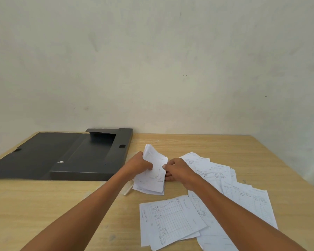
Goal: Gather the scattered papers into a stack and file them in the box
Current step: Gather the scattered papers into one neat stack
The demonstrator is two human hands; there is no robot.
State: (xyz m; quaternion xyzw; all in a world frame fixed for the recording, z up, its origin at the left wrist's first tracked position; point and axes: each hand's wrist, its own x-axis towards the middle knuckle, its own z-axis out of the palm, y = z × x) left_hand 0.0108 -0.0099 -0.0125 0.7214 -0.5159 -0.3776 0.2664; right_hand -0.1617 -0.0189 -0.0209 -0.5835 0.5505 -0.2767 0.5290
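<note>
**Both hands on the gathered stack, loose sheets lying to the right**

Nearest you, at the bottom edge of the view, your two bare forearms reach forward over the wooden table (43, 205) and meet near its middle.

Far left, the black file box (65, 156) lies open and flat against the wall (152, 60), its lid spread to the left and its shallow tray on the right. No paper shows inside it.

Just right of the box, your left hand (139, 164) grips the left edge of the stack of papers (152, 171), thumb on top and fingers curled behind. The stack is tilted up off the table, its far corner fanned and bent, its lower edge close to the tabletop. A small pale scrap (127, 188) lies on the table under your left wrist; you cannot tell what it is.

Your right hand (178, 168) pinches the stack's right edge, thumb pressed on the top sheet, fingers folded underneath.

Below the stack, between your forearms, a printed form sheet (169, 221) lies flat over at least one more sheet. Further right, the loose papers (243, 194) overlap in a scattered spread, partly covered by your right arm, and run toward the near right part of the table
</note>
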